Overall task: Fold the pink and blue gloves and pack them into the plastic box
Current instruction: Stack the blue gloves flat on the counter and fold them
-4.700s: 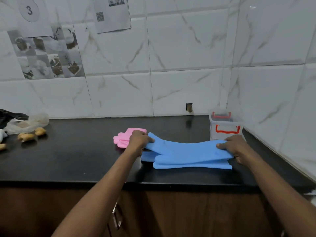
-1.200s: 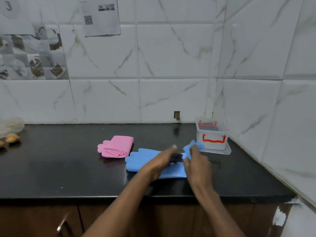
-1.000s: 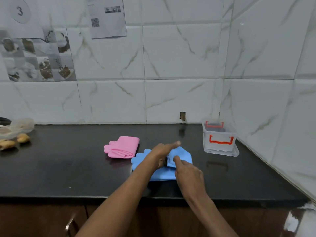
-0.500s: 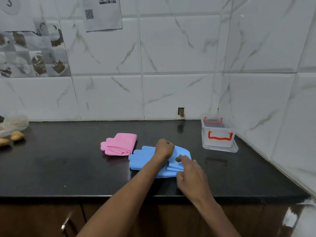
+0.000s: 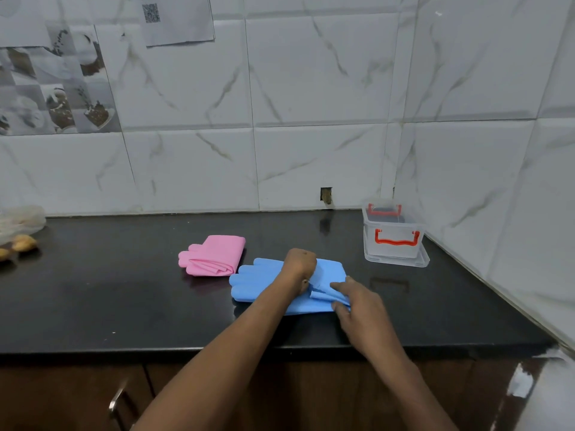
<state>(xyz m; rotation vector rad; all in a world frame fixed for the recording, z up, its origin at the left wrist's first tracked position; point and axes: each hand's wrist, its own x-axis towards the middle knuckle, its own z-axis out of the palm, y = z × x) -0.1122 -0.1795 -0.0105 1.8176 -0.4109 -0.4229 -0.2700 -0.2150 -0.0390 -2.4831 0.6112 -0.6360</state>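
Right hand [image 5: 357,301], the nearer to the plastic box [image 5: 393,244], pinched the folded-over cuff of the blue gloves [image 5: 258,281]. Left hand [image 5: 300,265] clenched on their middle, apparently gripping fabric. Gloves lay left of the box, long axis crosswise, fingertips pointing away from it. Pink gloves [image 5: 214,255] sat folded farther left.

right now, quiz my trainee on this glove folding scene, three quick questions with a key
1. True or false: the pink gloves lie folded on the counter, outside the plastic box.
2. The left hand and right hand both touch which gloves? A pink gloves, B blue gloves, C neither.
3. Which hand is nearer the blue gloves' fingertips?
Key: 1 true; 2 B; 3 the left hand, while the right hand pinches a fold farther right.
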